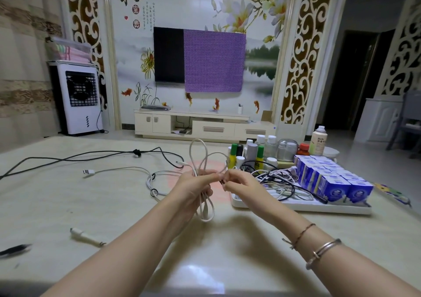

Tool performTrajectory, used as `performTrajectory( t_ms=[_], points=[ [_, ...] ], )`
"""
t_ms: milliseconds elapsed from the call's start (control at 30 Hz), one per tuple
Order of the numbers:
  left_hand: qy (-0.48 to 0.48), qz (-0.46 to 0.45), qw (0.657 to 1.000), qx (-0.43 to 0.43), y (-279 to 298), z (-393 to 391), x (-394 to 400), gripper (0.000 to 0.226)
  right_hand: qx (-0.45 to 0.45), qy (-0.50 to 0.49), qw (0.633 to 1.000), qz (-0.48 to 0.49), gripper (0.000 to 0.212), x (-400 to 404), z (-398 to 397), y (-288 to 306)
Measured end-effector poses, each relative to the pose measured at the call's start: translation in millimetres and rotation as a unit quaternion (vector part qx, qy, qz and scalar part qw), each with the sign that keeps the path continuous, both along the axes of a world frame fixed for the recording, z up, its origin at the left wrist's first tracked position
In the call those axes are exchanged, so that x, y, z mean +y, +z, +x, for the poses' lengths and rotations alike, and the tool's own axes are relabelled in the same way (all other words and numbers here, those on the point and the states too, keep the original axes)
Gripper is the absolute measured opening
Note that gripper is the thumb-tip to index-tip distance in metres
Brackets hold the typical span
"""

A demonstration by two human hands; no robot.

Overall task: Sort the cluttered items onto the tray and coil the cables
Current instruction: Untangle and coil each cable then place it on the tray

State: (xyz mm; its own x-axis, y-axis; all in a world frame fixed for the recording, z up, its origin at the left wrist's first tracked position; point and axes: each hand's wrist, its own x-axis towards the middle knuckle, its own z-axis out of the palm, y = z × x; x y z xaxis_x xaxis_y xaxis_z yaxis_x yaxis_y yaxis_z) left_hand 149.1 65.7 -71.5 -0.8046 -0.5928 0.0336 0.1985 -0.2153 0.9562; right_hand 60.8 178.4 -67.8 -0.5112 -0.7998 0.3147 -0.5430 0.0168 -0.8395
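My left hand (193, 186) grips a looped white cable (206, 208) above the table's middle, with loops standing up above the fist and hanging below it. My right hand (241, 182) pinches that cable's end beside the left fingertips. A white tray (303, 206) at the right holds several coiled cables (279, 180), blue boxes (330, 178) and bottles (257, 152). Loose on the table lie a long black cable (91, 155) and another white cable (127, 170) with a USB plug.
A white pen-like item (87, 236) and a black pen (13, 250) lie at the front left. A white spray bottle (319, 140) stands behind the tray. The table's near edge runs under my forearms. A TV cabinet is beyond the table.
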Motion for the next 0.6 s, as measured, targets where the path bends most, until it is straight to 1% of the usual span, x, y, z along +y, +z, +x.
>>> performTrajectory(
  t_ms=[100, 167, 200, 233, 267, 300, 333, 367, 400, 467, 500, 533, 567, 600],
  points=[
    [0.096, 0.04, 0.995, 0.007, -0.1, -4.9, -7.0, 0.014, 0.015, -0.001, 1.0, -0.003, 0.015, 2.3, 4.3, -1.8],
    [0.158, 0.091, 0.983, 0.004, 1.0, -3.8, -14.3, 0.016, 0.025, -0.005, 1.0, -0.013, 0.019, 5.7, 8.7, -5.4],
    [0.189, 0.119, 0.975, 0.0, 1.9, -2.1, -18.0, 0.019, -0.001, -0.004, 0.999, -0.034, 0.016, 8.0, 12.2, -7.3],
    [0.217, 0.131, 0.967, -0.004, 3.4, 0.1, -21.2, 0.023, -0.054, -0.001, 0.997, -0.057, 0.011, 9.5, 17.2, -7.4],
    [0.238, 0.125, 0.963, -0.01, 4.3, 1.6, -22.4, 0.025, -0.123, -0.002, 0.989, -0.079, 0.007, 11.5, 20.8, -7.2],
    [0.25, 0.106, 0.962, -0.013, 5.1, 1.8, -22.6, 0.026, -0.197, 0.002, 0.975, -0.101, 0.012, 13.2, 22.6, -7.8],
    [0.256, 0.082, 0.963, -0.013, 6.2, 0.6, -21.3, 0.027, -0.259, 0.009, 0.957, -0.13, 0.014, 16.6, 25.0, -7.5],
    [0.257, 0.057, 0.965, -0.013, 7.0, -0.6, -19.7, 0.026, -0.318, 0.026, 0.933, -0.165, 0.011, 19.0, 25.5, -7.5],
    [0.251, 0.027, 0.968, -0.014, 7.4, -2.9, -17.6, 0.025, -0.377, 0.046, 0.904, -0.196, 0.007, 20.7, 25.9, -5.7],
    [0.218, -0.046, 0.975, -0.017, 8.9, -7.3, -12.6, 0.018, -0.485, 0.094, 0.833, -0.25, 0.013, 22.3, 21.5, -2.7],
    [0.196, -0.072, 0.978, -0.014, 8.9, -10.0, -10.5, 0.016, -0.52, 0.099, 0.804, -0.27, 0.02, 18.1, 17.5, 0.3],
    [0.174, -0.085, 0.981, -0.007, 8.8, -11.6, -7.9, 0.015, -0.532, 0.092, 0.793, -0.284, 0.026, 13.5, 14.8, 2.2],
    [0.153, -0.091, 0.984, 0.001, 9.4, -12.5, -4.7, 0.016, -0.507, 0.07, 0.808, -0.291, 0.03, 5.4, 12.4, 2.6],
    [0.138, -0.104, 0.985, 0.008, 9.2, -12.4, -0.6, 0.017, -0.449, 0.025, 0.842, -0.297, 0.03, -4.0, 12.6, 1.5]
  ],
)
